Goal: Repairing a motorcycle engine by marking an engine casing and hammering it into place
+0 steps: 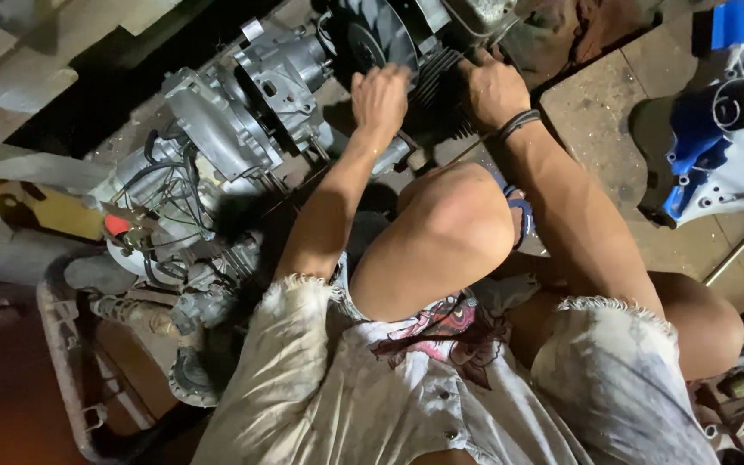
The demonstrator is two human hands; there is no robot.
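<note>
Both hands are up on a small engine that lies on the floor in front of the crouching person. The left hand (381, 96) rests with its fingers curled against the lower rim of the black fan cover (370, 36), a round ribbed disc on the engine's side; whether those fingers actually pinch anything cannot be told, since their tips are tucked out of sight. The right hand (491, 86), with a dark cord bracelet (518, 123) around its wrist, lies just beside it, fingers bent over the finned cylinder (437, 71) and pressed onto the metal, their tips likewise hidden. Between the two hands the dark cooling fins show. To the left of the left fingers sits the grey engine casing (243, 99), and farther down from it a tangle of black wires (161, 202) with a small red part (117, 226). Well apart from the right fingers, off to the right, a blue and white housing (721, 142) with a black tube lies on the tiled floor (600, 103). The person's bare knee (454, 220) rises just below both hands.
</note>
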